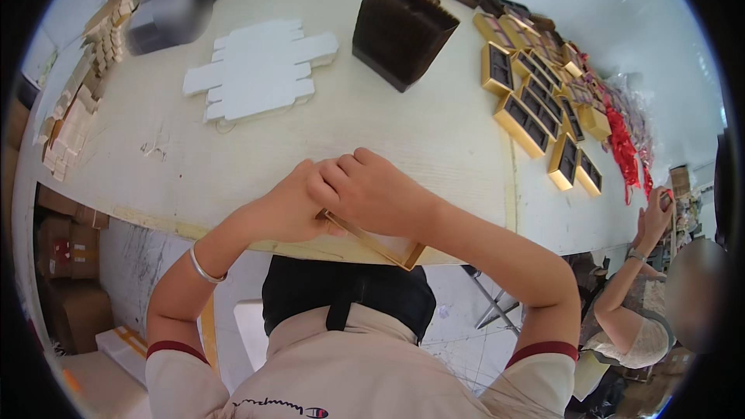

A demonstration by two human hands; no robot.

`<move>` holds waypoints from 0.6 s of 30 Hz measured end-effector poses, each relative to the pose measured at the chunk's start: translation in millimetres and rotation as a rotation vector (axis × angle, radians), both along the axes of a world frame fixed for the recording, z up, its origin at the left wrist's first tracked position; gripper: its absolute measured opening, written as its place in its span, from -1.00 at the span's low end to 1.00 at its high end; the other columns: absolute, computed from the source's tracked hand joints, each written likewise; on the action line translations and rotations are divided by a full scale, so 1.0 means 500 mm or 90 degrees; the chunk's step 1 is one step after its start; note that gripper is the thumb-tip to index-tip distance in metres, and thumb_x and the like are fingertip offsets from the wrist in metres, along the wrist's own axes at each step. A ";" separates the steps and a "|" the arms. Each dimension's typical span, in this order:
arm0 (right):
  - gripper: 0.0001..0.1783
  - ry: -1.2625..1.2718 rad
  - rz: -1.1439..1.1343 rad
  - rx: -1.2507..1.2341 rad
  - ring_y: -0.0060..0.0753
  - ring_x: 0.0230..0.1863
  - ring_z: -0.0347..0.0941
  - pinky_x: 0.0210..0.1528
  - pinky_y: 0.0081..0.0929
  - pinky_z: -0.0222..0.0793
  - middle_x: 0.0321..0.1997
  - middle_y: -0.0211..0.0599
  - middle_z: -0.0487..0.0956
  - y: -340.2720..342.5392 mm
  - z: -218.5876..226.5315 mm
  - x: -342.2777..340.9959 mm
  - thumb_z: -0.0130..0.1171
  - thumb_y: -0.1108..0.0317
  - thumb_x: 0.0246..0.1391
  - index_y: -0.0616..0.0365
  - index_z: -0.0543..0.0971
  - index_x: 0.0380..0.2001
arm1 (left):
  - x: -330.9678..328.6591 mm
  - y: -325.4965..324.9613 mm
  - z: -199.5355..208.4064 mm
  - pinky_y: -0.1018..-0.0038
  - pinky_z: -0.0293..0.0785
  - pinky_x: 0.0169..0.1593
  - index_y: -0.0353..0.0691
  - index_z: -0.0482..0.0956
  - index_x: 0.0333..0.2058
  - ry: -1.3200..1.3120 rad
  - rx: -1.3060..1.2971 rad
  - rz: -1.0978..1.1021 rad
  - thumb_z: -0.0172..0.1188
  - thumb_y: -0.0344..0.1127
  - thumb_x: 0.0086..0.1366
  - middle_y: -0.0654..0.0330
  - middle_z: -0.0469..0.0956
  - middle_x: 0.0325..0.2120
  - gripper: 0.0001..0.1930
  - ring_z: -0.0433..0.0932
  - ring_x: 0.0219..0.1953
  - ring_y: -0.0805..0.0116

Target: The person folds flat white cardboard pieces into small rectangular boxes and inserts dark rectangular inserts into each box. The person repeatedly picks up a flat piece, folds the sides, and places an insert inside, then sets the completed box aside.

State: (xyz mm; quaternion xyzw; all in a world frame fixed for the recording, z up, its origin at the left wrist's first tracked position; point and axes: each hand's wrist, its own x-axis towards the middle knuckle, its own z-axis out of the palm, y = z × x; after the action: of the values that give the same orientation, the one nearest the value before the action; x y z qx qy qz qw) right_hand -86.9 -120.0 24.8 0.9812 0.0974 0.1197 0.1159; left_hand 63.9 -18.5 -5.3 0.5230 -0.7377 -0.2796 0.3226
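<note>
In the head view, the gold box (pixel 372 244) sits over the near edge of the worktop (pixel 450 167), its long axis slanting from the left hand (pixel 285 206) rightward and nearer. The left fingers seem to pinch its left end; the right hand (pixel 371 192), above its middle, has curled fingers, but I cannot tell whether they grip it.
</note>
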 end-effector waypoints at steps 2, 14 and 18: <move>-0.59 0.093 -0.033 0.082 -0.35 -0.25 0.45 -0.23 -0.48 0.32 -0.25 -0.33 0.48 -0.009 0.018 -0.007 0.21 0.28 -0.02 0.22 0.42 -0.11 | -0.008 0.007 0.018 0.28 0.39 -0.15 -0.23 0.55 -0.20 -0.058 0.084 0.007 0.47 -0.33 -0.10 0.08 0.57 -0.26 -0.57 0.48 -0.22 0.08; -0.88 -0.253 -0.374 0.190 -0.19 -0.21 0.46 -0.19 -0.27 0.36 -0.42 -0.29 0.56 -0.275 0.145 0.015 0.33 0.38 -0.11 0.15 0.58 -0.56 | -0.042 0.057 0.022 0.24 0.15 0.20 -0.21 0.12 0.30 -0.143 -0.003 0.081 0.41 -0.17 0.04 0.03 0.34 0.08 -0.10 0.32 0.06 0.07; -0.81 -0.142 -0.477 0.371 -0.14 -0.32 0.50 -0.26 -0.31 0.39 -0.41 -0.26 0.60 -0.287 0.188 0.021 0.33 0.29 -0.06 0.18 0.59 -0.52 | -0.041 0.063 0.034 0.22 0.18 0.21 -0.21 0.08 0.32 -0.139 0.003 0.076 0.47 -0.15 -0.05 -0.01 0.27 0.17 0.00 0.30 0.10 0.03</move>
State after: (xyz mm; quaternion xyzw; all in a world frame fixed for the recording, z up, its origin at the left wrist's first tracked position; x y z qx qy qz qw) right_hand -76.2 -263.5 118.9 0.9215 -0.3133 0.1961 -0.1191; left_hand 43.6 13.1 11.6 0.5938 -0.7356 -0.2029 0.2553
